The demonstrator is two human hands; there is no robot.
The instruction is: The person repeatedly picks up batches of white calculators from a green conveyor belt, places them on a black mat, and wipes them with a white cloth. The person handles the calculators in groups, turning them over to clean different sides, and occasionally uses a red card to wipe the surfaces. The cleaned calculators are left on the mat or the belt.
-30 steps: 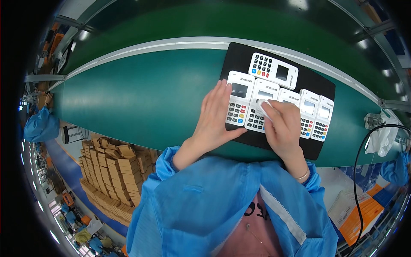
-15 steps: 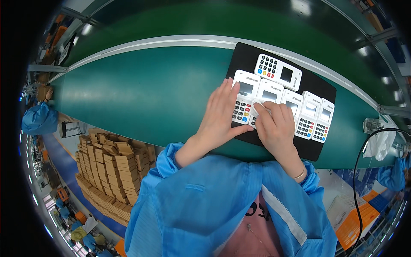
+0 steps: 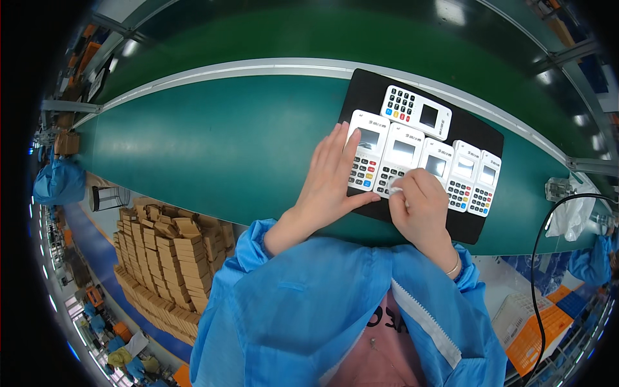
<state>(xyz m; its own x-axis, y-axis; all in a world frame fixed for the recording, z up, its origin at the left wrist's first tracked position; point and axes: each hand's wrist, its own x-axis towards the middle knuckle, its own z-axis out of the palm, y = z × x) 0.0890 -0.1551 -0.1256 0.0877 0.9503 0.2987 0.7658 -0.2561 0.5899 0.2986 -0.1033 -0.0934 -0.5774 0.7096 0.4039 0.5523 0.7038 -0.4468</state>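
Several white card payment terminals lie in a row on a black mat, screens away from me and keypads toward me. My left hand rests with fingers stretched along the leftmost terminal, its thumb near the lower edge. In my right hand, curled fingers pinch a small white wad, perhaps cloth or tissue. It touches the keypad of the second terminal, and the fingers hide part of the keys. Another terminal lies sideways above the row.
The green bench has a pale raised edge at the back. To the right are a clear plastic bag and a black cable. Stacked brown cartons stand lower left. Other people in blue work at both sides.
My right hand and the white wad have moved down from around the second terminal's screen to its keypad. The left hand stays on the leftmost terminal.
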